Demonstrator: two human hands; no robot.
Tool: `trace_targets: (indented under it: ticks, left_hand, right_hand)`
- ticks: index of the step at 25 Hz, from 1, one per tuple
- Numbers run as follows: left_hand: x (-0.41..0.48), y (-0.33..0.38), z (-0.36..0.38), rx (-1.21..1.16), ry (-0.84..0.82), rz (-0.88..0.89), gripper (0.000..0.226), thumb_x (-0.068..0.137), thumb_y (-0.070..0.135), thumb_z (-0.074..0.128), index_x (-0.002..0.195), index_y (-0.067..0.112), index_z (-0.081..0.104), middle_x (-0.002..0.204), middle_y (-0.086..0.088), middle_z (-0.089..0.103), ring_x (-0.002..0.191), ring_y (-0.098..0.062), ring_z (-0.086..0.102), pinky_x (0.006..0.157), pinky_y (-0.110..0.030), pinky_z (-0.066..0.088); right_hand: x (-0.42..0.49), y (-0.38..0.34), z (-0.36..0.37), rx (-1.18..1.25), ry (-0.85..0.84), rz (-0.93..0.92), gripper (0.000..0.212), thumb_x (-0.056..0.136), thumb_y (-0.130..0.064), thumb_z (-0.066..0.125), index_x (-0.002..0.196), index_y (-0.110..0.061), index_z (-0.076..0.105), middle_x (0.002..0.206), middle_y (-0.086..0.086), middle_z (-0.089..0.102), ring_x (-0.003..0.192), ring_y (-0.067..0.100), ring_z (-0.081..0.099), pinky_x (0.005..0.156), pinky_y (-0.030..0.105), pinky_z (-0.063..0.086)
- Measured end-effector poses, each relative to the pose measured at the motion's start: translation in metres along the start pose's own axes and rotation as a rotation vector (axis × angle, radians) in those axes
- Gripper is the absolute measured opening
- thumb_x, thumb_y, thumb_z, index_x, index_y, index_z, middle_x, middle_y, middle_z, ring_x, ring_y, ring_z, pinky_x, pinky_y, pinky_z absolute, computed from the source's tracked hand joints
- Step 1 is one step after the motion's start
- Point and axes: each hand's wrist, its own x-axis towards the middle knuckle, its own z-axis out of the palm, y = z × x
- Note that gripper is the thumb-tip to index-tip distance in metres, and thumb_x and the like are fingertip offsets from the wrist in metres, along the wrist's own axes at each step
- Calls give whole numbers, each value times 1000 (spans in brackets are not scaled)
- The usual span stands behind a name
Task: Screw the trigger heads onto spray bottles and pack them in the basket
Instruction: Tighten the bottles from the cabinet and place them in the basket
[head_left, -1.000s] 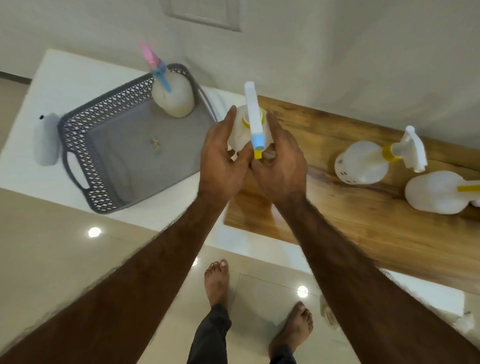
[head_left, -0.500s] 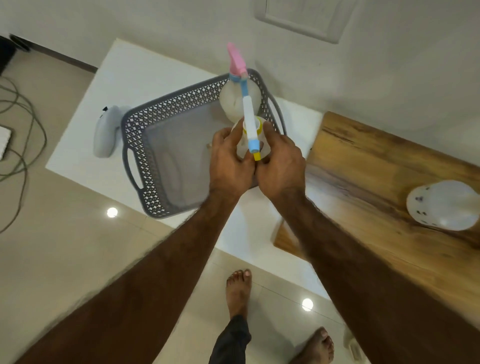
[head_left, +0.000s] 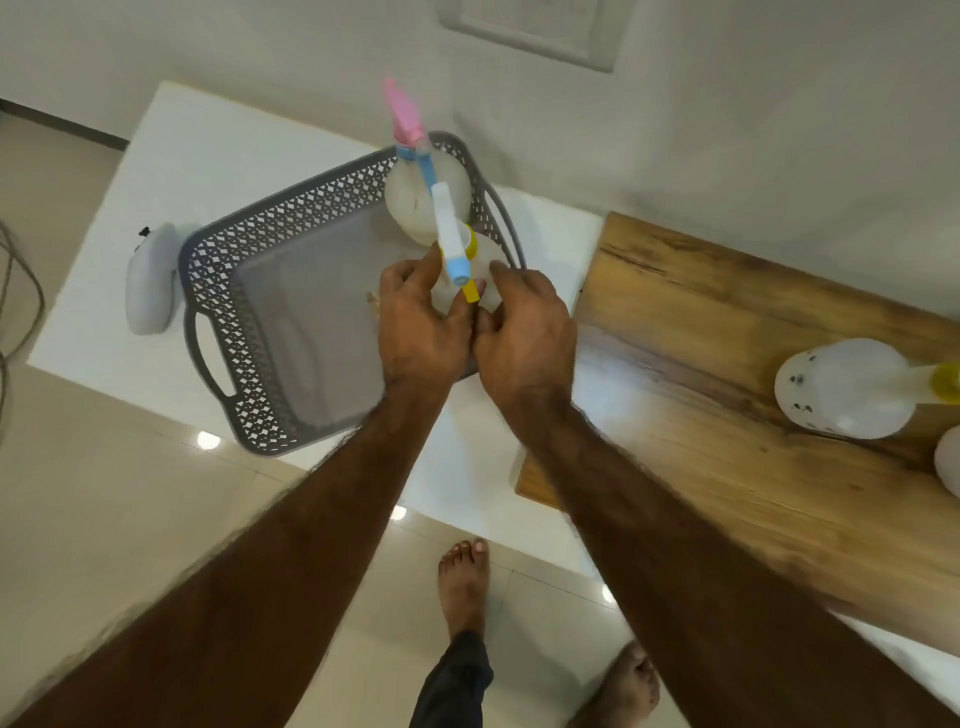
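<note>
Both hands hold a white spray bottle (head_left: 491, 260) with a white, blue and yellow trigger head (head_left: 451, 244), inside the right end of the grey lattice basket (head_left: 244, 249). My left hand (head_left: 421, 317) grips its left side and my right hand (head_left: 524, 322) its right side. A second white bottle (head_left: 410, 202) with a pink and blue trigger head (head_left: 408, 124) stands upright in the basket's far right corner, just behind the held one.
The basket sits on a white table (head_left: 208, 156). A grey rounded object (head_left: 150, 280) lies left of the basket. Two more white bottles (head_left: 852, 389) lie on the wooden board (head_left: 727, 364) at the right edge. My bare feet stand on the tiled floor below.
Both hands have carried the bottle from above the wooden board leftward and down into the basket's right end, beside the pink-headed bottle. The view has swung left with them.
</note>
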Motion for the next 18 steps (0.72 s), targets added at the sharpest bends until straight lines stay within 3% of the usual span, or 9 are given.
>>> trace_targets:
  ticks: [4,7,9,12,15,18]
  left_hand:
    - [-17,-1,0,52,4,86,67,86,28,80,140,-2,53,136,-24,58,128,-36,59,107,-53,51]
    - [-70,1,10,210,148,219,69,92,24,74,146,-6,45,146,-30,47,139,-42,47,119,-48,39]
    - [-114,12,30,260,148,280,68,94,25,71,148,-4,43,154,-29,39,144,-42,40,121,-45,34]
    - [-162,35,76,207,-67,316,64,97,22,69,151,1,42,159,-23,36,148,-36,38,120,-45,38]
    - [-186,58,123,126,-326,267,56,100,23,64,151,10,45,155,-12,47,142,-24,47,115,-46,47]
    - [-198,78,162,65,-512,208,54,102,28,61,153,17,45,154,-5,52,138,-19,55,110,-45,53]
  right_hand:
    - [-34,20,-19,61,167,-14,38,95,-28,62,130,-14,66,126,5,65,102,20,68,83,33,62]
    - [-68,61,-35,53,238,154,41,95,-41,58,126,-17,68,125,2,67,110,16,65,93,34,59]
    - [-87,97,-50,61,250,290,42,95,-41,54,128,-19,66,127,-2,64,111,14,62,93,35,56]
    - [-109,153,-78,67,358,428,37,94,-37,58,126,-20,67,122,-4,66,108,16,63,91,37,55]
    - [-124,202,-107,113,452,529,37,92,-36,63,124,-18,66,118,-3,67,109,17,64,92,41,56]
    - [-131,245,-136,208,478,567,50,87,-35,71,131,-13,61,121,1,69,110,17,66,94,45,57]
